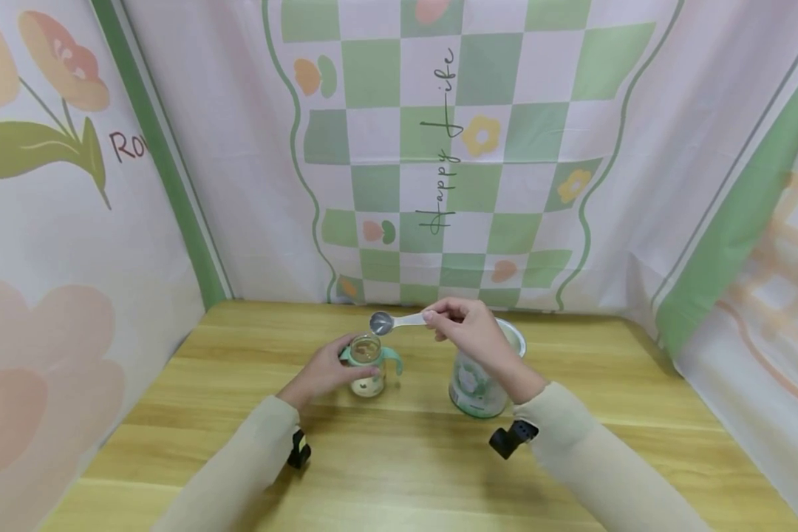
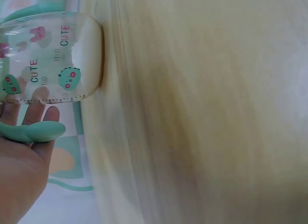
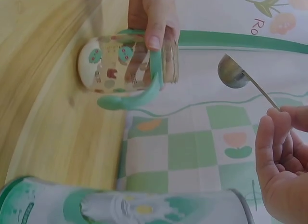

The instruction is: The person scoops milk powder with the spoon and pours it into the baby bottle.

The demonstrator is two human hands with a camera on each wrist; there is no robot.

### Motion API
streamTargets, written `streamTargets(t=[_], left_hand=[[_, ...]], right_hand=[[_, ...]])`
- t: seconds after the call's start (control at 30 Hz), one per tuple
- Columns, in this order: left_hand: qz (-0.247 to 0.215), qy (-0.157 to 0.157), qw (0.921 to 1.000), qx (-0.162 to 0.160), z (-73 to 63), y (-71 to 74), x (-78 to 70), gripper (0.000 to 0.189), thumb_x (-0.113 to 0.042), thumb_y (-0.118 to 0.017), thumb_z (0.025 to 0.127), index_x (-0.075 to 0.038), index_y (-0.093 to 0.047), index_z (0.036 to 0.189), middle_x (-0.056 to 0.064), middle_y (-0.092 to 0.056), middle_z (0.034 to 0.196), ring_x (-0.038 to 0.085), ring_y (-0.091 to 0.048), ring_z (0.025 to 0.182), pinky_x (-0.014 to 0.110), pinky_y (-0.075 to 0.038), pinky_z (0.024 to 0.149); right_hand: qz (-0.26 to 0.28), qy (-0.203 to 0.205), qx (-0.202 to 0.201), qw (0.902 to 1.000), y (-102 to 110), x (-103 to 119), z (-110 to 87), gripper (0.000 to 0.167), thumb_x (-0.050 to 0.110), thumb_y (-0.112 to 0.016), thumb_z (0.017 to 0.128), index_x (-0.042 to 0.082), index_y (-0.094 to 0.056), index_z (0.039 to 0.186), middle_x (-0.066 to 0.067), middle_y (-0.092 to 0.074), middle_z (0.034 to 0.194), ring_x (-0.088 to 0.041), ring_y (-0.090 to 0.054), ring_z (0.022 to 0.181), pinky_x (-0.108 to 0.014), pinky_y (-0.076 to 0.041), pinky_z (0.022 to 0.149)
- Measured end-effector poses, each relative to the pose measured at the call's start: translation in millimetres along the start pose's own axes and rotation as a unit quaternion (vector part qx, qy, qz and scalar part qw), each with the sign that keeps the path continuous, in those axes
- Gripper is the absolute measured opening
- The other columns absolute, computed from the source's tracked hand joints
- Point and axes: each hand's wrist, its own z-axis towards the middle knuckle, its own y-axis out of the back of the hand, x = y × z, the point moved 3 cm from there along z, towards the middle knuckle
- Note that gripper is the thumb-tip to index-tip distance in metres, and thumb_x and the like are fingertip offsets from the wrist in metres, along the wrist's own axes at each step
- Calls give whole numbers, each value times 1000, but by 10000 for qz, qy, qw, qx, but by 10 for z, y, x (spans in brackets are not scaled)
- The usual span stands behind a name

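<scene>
I have the left hand (image 1: 326,369) clamped on a clear baby bottle (image 1: 369,386) high on its body: the thumb lies across the near side at the green collar, the fingers reach round behind, and the gap between them is just the bottle's width. The right hand (image 1: 475,332) I have pinched on the end of a measuring scoop (image 1: 402,320), thumb and fingertips together on the handle, with the other fingers curled loosely below, as my right wrist feed shows. The two hands are apart, joined by nothing but the line of the scoop between them. The bottle is left of centre on the wood-grain surface (image 1: 386,473), nearer the far edge than the near one; I cannot tell whether its base touches. Its long axis is close to upright, uncovered mouth up, pale contents at the bottom, one green handle (image 3: 126,101) curving out to the right and the other by the left palm. The scoop's long axis runs left to right, round bowl to the left, just above the bottle mouth and clear of it; the handle slopes up toward the right hand, so the bowl dips leftward. Right of centre, under the right wrist, a green-and-white tin (image 1: 468,380) stands upright with its metal rim uppermost. Beyond the far edge hangs a green-and-white checked cloth (image 1: 425,148) lettered "Happy Life".
</scene>
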Motion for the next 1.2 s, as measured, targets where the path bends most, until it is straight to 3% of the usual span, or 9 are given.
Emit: streamTargets(t=[0.27, 0.5, 0.73, 0.93, 1.2], left_hand=[[192, -85, 9998, 19, 6, 14, -38, 83, -48, -85, 78, -19, -49, 147, 4, -63, 128, 25, -58, 119, 52, -42, 105], [351, -171, 9992, 53, 9, 22, -57, 83, -49, -84, 78, -20, -48, 148, 4, -60, 134, 27, -55, 124, 54, -39, 107], [384, -253, 9989, 121, 23, 39, -98, 83, -50, -84, 78, -25, -48, 149, 3, -57, 139, 26, -53, 126, 54, -39, 108], [518, -217, 9984, 67, 22, 47, -176, 81, -50, -84, 78, -29, -49, 148, -1, -52, 143, 26, -48, 130, 54, -39, 107], [534, -716, 9959, 136, 65, 45, -346, 80, -42, -85, 80, -15, -50, 147, -4, -51, 146, 23, -47, 132, 46, -36, 111]], right_hand=[[-108, -165, 2, 9998, 135, -18, -36, 29, 32, -65, 100, 6, -73, 111, -7, -70, 95, -28, -67, 86, -38, -56, 79], [59, 20, -52, 10000, 251, -33, -50, 33, 29, -64, 101, -1, -70, 114, -8, -72, 100, -28, -67, 86, -41, -58, 80], [46, 44, -60, 10000, 353, -54, -68, 32, 30, -64, 101, 1, -70, 113, -14, -70, 103, -29, -68, 86, -45, -57, 82], [-92, -70, -69, 9999, 451, -73, -99, 36, 36, -65, 99, 3, -70, 114, -8, -71, 103, -33, -68, 89, -45, -55, 85], [-282, -201, -200, 9992, 608, -72, -160, 40, 39, -66, 98, 3, -70, 114, -8, -70, 106, -36, -66, 93, -48, -52, 90]])
